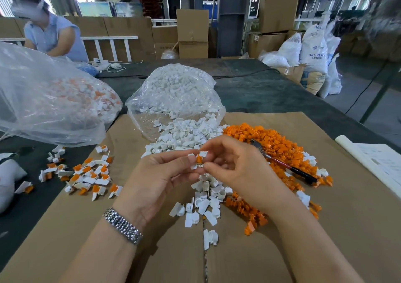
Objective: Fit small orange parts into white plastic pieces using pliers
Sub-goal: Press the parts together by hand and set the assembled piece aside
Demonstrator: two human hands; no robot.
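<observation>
1. A flattened cardboard sheet (325, 228) covered the near part of the dark green table (271, 87).
2. A silver metal watch (122, 226) sat on one wrist.
3. Another person (50, 33) in a blue top stood at the far left.
4. Stacked cardboard boxes (192, 33) and white sacks (314, 46) stood behind.

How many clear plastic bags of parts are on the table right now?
2: a bag of assembled pieces far left, and an open bag of white pieces at centre. Others may sit out of view.
</observation>
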